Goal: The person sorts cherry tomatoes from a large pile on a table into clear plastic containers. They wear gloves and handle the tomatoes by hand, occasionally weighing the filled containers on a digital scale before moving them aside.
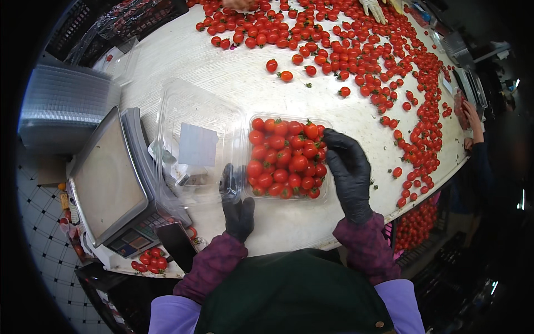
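In front of me lies a clear plastic clamshell container (289, 201), its base filled with red cherry tomatoes (286, 158). Its clear lid (200, 100) is folded back to the left, with a pale square label (198, 145) on it. My left hand (238, 211), in a black glove, is beside the hinge, fingers apart and partly seen through the lid. At the base's right rim, my black-gloved right hand (351, 175) has its fingers and thumb bent against the edge; the tips touch the rim beside the tomatoes.
Loose cherry tomatoes (361, 61) spread across the far and right table. A scale (111, 178) stands left, near stacked clear containers (67, 106) and a phone (177, 245). Other people's hands show at the far side, one in a pale glove (374, 10), and at right (474, 123).
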A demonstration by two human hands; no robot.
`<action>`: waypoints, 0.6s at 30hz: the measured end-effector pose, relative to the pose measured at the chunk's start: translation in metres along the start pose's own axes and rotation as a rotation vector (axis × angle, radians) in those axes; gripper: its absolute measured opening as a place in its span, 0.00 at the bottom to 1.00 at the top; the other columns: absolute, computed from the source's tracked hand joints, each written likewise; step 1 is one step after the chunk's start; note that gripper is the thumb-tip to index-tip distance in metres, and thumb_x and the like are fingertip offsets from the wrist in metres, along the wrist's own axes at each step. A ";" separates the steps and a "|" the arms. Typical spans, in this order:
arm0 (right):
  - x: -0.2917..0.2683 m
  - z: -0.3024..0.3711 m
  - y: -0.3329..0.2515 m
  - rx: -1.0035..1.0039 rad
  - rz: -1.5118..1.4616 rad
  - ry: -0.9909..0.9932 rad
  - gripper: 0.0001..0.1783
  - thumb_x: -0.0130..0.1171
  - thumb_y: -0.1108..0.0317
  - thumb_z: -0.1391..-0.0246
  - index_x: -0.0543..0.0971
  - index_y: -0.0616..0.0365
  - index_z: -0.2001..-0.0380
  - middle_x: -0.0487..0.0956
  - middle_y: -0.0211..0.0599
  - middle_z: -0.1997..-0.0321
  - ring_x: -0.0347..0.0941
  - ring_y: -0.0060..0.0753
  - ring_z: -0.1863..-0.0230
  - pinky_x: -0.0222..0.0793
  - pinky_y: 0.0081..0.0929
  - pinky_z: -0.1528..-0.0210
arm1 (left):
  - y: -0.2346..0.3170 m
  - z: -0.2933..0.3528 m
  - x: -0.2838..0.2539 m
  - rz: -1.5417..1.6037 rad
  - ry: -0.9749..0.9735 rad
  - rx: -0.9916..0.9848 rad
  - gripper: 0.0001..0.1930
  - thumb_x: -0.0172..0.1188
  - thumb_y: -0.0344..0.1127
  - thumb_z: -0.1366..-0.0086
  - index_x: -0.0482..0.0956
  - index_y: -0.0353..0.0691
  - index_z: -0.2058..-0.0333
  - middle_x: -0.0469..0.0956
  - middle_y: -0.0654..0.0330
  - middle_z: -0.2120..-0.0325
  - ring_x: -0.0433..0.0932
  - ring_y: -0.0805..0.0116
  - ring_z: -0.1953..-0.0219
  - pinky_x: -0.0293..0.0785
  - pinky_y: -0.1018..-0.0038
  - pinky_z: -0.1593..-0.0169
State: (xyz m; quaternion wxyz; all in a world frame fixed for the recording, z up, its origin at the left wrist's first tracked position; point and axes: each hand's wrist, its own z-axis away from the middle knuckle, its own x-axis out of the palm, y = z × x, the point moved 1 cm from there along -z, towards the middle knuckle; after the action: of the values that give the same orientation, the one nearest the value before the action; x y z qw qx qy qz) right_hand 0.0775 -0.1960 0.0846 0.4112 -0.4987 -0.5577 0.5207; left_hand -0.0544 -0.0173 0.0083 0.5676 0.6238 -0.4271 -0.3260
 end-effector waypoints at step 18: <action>0.088 0.044 -0.073 0.147 -0.207 -0.562 0.17 0.57 0.75 0.49 0.69 0.58 0.56 0.66 0.29 0.62 0.67 0.19 0.58 0.71 0.23 0.58 | 0.119 0.029 -0.155 0.296 0.419 -0.175 0.22 0.49 0.39 0.36 0.64 0.43 0.43 0.68 0.53 0.50 0.71 0.64 0.51 0.70 0.64 0.49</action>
State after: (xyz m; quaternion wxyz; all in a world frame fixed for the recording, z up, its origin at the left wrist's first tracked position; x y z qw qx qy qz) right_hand 0.0106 -0.1142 0.1465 0.3267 -0.2447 -0.6582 0.6326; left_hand -0.1651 0.1110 0.1091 0.7368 0.5571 -0.3571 -0.1386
